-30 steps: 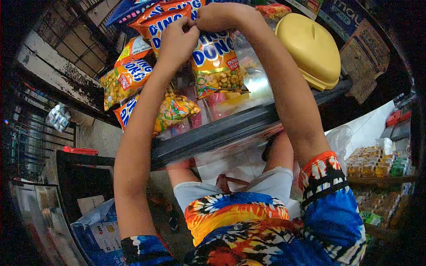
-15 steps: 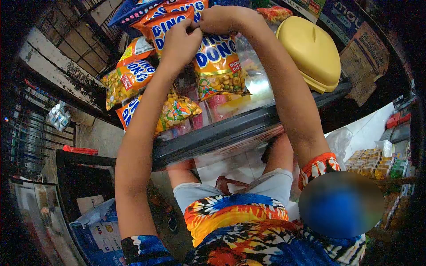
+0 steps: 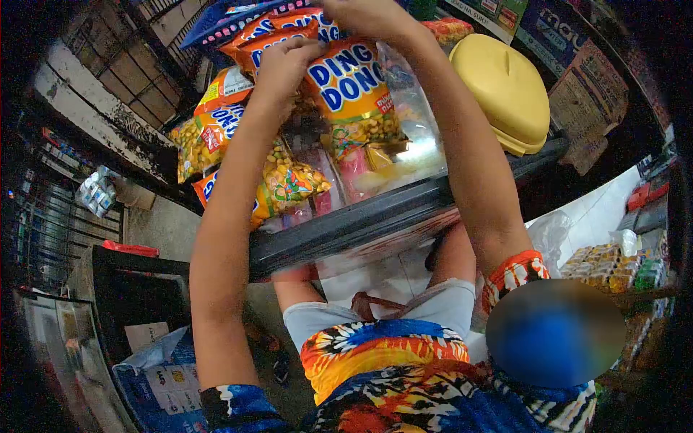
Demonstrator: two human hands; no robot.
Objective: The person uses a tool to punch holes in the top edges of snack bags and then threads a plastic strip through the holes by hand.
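Orange Ding Dong packet (image 3: 351, 90) hangs pinched at its top between right hand (image 3: 364, 16) above and left hand (image 3: 283, 63) beside, both closed on it, over the glass counter (image 3: 375, 209), yellow lid (image 3: 505, 86) to the right.

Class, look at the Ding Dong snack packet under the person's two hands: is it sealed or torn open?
Cannot tell. The Ding Dong packet looks full of nuts, but the right hand and left hand cover its top edge.
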